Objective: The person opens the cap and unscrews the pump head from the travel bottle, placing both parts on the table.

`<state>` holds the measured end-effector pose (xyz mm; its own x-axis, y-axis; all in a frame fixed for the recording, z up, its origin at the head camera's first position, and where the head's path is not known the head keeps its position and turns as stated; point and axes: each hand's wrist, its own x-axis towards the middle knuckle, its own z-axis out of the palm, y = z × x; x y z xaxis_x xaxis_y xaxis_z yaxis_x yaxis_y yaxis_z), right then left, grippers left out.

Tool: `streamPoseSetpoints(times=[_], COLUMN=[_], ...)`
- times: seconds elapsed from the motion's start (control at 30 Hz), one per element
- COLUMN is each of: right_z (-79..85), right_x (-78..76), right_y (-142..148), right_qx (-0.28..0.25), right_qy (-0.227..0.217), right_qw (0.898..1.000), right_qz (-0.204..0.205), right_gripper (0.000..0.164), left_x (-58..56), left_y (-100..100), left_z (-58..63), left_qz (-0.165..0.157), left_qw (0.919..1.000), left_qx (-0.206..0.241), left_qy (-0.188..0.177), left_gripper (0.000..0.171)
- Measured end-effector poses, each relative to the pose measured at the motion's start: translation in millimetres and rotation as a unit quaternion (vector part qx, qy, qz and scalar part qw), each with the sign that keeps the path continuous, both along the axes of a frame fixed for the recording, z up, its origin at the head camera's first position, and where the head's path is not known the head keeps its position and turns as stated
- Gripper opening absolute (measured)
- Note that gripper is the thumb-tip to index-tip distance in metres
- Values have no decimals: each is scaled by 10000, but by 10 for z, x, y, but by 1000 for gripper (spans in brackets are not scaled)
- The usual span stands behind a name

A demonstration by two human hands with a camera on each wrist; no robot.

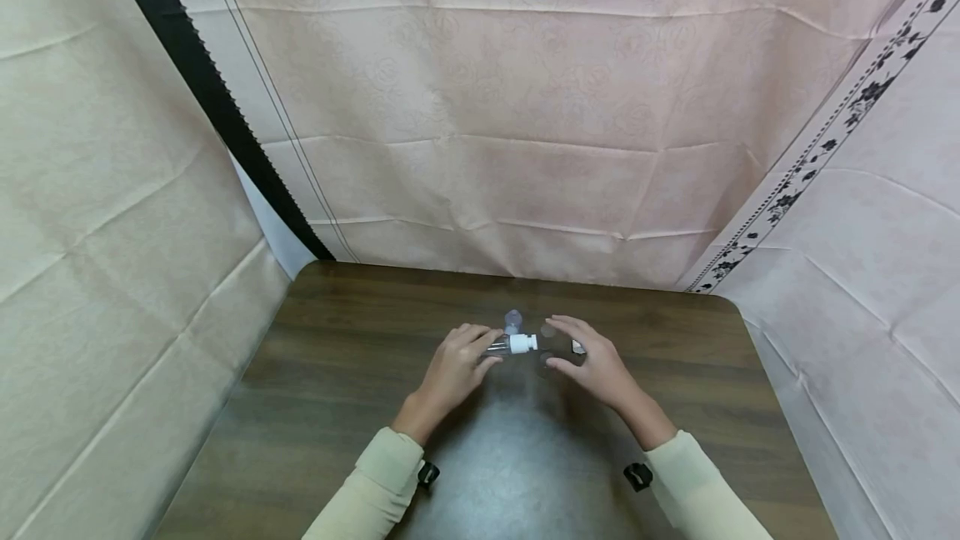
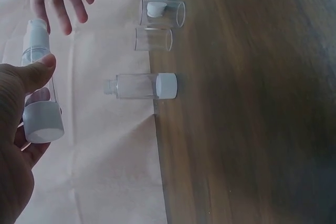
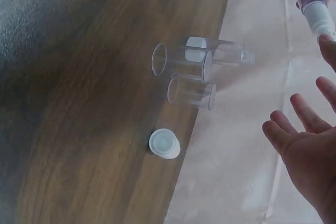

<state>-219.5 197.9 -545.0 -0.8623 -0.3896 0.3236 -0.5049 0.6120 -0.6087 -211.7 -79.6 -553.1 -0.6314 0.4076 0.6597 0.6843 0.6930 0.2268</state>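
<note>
My left hand grips a clear cylindrical bottle with a white base and a white pump top, held sideways above the table and pointing right. Just past that top, my right hand has its fingers spread and holds nothing; its thumb overlaps the pump top in the right wrist view. A second clear bottle with a white base stands on the table. Near it are two clear cylindrical covers, one larger and one smaller, and a white cap-like piece.
The brown wooden table has rounded far corners. Behind it hangs a pinkish cloth, with pale cloths on the left and right. A dark band runs down the left cloth's edge.
</note>
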Motion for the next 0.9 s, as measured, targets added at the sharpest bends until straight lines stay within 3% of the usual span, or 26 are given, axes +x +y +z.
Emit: streamPoseSetpoints(times=[0.27, 0.5, 0.9], right_z=[32, 57, 151], right_x=[21, 43, 61], right_y=[-25, -112, -227], right_qx=[-805, -1661, -1559], right_qy=[-532, -1248, -1985], right_qw=[9953, 9781, 9666], right_qz=[10, 131, -438], right_gripper=[61, 52, 35], left_x=[-2, -22, -6], left_y=[96, 184, 301], left_z=[46, 53, 61], left_qz=[-18, -18, -71], left_qw=[9999, 9992, 9969], left_qx=[-125, -379, -674], left_qy=[61, 78, 390], left_gripper=[45, 43, 39])
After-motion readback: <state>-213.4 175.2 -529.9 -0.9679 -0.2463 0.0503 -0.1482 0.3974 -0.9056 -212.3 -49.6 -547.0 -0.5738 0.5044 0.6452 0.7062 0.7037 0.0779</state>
